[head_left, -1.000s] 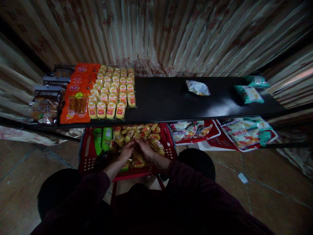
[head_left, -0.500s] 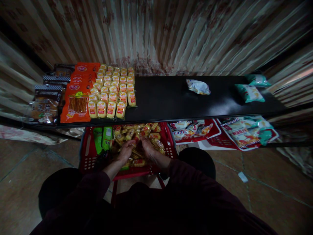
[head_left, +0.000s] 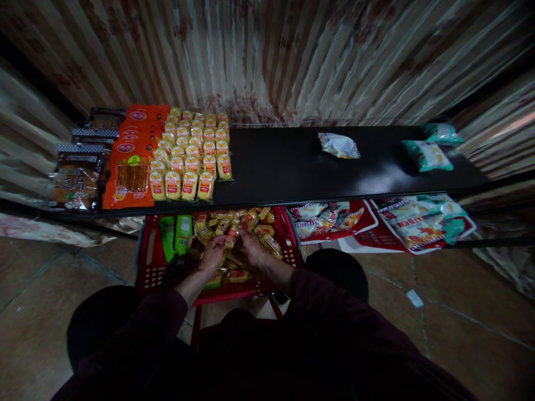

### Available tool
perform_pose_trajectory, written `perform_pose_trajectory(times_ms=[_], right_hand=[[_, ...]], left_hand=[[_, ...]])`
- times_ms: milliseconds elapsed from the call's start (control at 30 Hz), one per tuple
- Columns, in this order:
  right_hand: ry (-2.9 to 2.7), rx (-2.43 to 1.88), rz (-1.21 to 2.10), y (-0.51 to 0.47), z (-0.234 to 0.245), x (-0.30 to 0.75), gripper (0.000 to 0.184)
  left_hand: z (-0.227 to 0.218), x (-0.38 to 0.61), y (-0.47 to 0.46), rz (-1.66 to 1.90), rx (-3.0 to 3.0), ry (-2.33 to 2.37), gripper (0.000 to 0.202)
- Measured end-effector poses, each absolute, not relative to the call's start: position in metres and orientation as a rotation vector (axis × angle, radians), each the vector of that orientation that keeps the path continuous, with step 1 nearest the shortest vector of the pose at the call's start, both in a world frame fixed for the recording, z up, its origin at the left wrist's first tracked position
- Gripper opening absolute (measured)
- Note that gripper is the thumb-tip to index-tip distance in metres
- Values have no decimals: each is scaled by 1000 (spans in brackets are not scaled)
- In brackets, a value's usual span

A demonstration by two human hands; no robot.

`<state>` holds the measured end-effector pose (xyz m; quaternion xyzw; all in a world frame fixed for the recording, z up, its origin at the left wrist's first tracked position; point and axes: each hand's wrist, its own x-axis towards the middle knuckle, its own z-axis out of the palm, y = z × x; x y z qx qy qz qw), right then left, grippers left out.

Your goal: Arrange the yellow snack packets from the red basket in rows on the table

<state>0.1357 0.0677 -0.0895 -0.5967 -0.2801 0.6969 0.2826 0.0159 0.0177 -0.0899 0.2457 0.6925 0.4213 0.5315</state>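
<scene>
Head view: left hand [head_left: 213, 255] and right hand [head_left: 254, 253] are down in the red basket [head_left: 152, 245], slightly apart, fingers curled inward. The left thumb and fingers appear to pinch one yellow packet [head_left: 231, 238], label side up, in the gap between the hands; the right fingertips lie just beside it, and whether they grip or merely touch cannot be told. Around and under both hands: a loose heap of like packets [head_left: 236, 275], clear glossy film over pale yellow, ridged-looking contents with red-and-white labels. Left of the hands, inside the same basket: flat green packs [head_left: 183, 234], smooth and bright. Risk, judged: the slick film could let the packet slide from a light pinch back into the heap; neighbours lying tight against the fingers could be dragged along. Just ahead of the hands, the edge of the black shelf [head_left: 276, 167], hard and semi-gloss, overhangs the basket's far side; knuckles or packet could knock it if raised straight up. Ahead and left, on the shelf: close rows of rounded, oblong yellow packets [head_left: 189, 185], a careless nudge to which might topple the front ones; beyond them, flat orange bags [head_left: 129, 178], then dark brown bags [head_left: 79, 175]. Ahead and right: one crumpled white bag [head_left: 339, 145] and, farther out, puffed teal bags [head_left: 428, 155]. Right of the hands, below shelf level: red baskets [head_left: 371, 220] of shiny, creased bags. Farthest ahead: pleated, patterned curtain [head_left: 251, 61].
</scene>
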Motion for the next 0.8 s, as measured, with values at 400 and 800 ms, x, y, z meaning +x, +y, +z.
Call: perform_pose_trajectory(times_ms=[400,800], right_hand=[[-615,-1580,1907,72,-84,134,17],[-533,-1518,1911,69,-83,133,8]], left_hand=[[-88,14,18,986,648,1725,22],[-104,16,18,1083,305,1746,42]])
